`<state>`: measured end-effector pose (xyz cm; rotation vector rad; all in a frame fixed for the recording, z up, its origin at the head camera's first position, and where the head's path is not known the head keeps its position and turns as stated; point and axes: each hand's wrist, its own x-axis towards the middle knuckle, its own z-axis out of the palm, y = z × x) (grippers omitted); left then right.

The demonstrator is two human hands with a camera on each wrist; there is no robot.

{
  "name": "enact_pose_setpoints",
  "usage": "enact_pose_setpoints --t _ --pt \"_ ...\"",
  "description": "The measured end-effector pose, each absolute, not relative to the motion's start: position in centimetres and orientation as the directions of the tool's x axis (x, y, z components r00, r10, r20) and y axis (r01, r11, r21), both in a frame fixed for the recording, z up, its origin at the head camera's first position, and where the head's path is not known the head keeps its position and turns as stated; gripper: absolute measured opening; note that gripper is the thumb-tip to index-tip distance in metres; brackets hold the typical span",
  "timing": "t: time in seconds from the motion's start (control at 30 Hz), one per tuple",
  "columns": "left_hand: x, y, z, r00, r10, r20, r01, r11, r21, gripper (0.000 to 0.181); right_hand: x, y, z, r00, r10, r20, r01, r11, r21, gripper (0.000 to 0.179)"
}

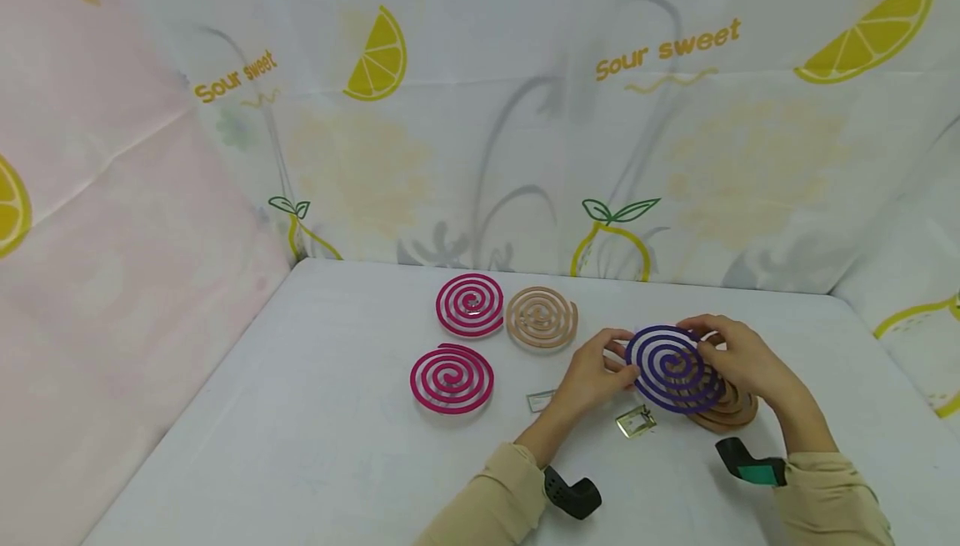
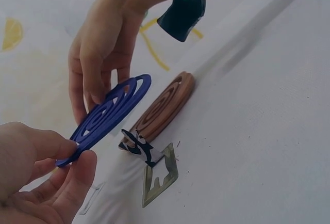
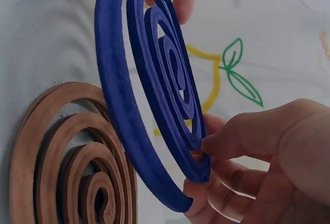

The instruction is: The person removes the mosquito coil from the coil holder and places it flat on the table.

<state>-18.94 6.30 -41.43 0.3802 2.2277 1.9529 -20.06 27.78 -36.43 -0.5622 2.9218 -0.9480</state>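
Right of centre in the head frame, the left hand (image 1: 588,375) pinches the left edge of the purple coil (image 1: 671,360); it is probably light, stiff and brittle, best held by opposite rims without twisting. The right hand (image 1: 746,358) grips its far edge. The left wrist view shows a gap from the brown coil (image 1: 738,408); the head view overlaps them.

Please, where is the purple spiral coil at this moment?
In the head view, the purple coil is right of centre, held between the left hand and right hand, partly covering a brown coil behind it.
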Motion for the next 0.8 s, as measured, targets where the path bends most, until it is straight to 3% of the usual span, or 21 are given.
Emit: enact_pose_setpoints --t 0.8 --pt "-19.3 7.4 -42.1 -0.938 0.344 0.048 0.117 0.182 0.976 0.042 -20.4 29.3 -36.8 -0.937 -0.350 0.024 -0.299 0.761 -0.575 0.030"
